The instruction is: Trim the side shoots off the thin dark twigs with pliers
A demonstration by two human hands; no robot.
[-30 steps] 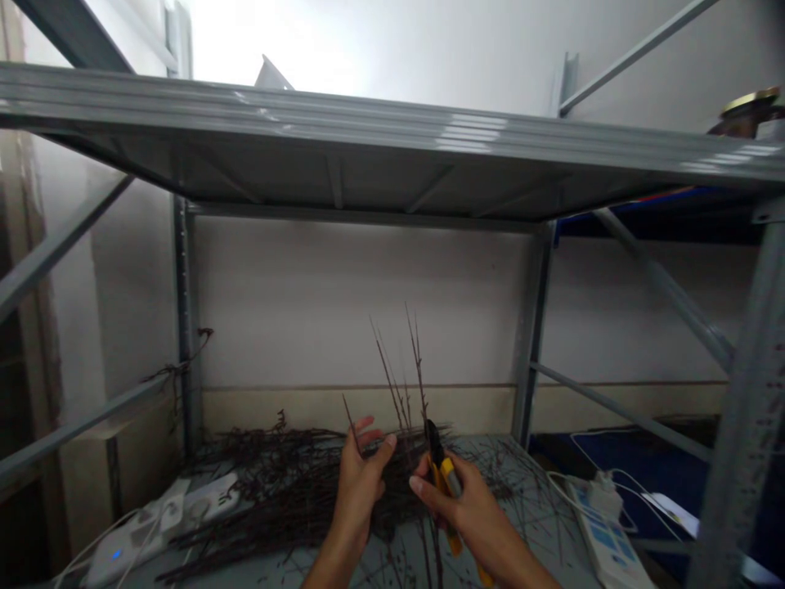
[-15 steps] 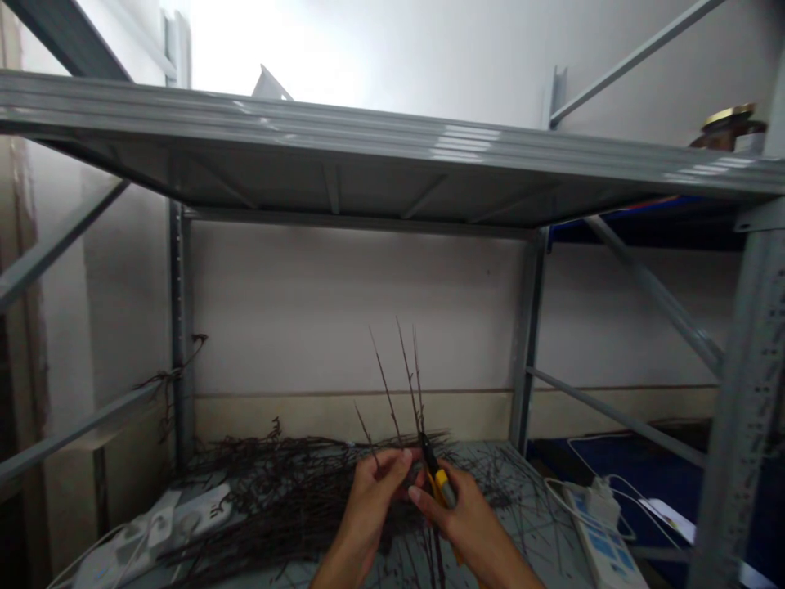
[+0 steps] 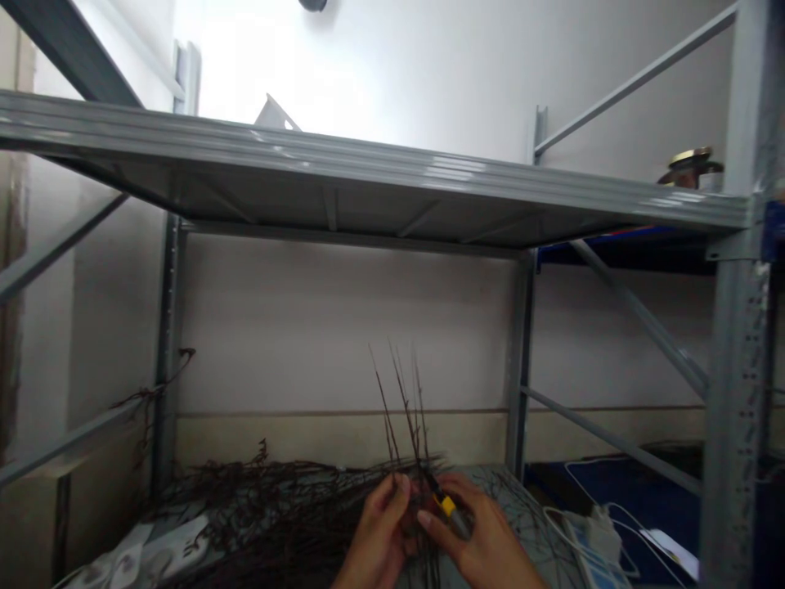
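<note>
My left hand (image 3: 381,517) is closed, thumb against fingers, around thin dark twigs (image 3: 383,401) that stand up above it. My right hand (image 3: 475,523) grips a pair of cutters (image 3: 450,509) with yellow-and-grey handles and a dark head. The head points up and left, close against more upright twigs (image 3: 410,409) between the two hands. Whether its jaws are open or closed is too blurred to see. Below the hands, the lower ends of the twigs run down in front of the worktop.
A heap of dark twigs (image 3: 275,507) covers the worktop's left and middle. White power strips (image 3: 165,556) lie at left, another power strip (image 3: 598,548) with cables at right. A grey metal shelf (image 3: 368,155) spans overhead, with a jar (image 3: 690,168) on it.
The view has tilted up a little, so hands and shelf appear lower. The separate short twig at my left hand now stands closer to the others. The cutters remain in my right hand.
</note>
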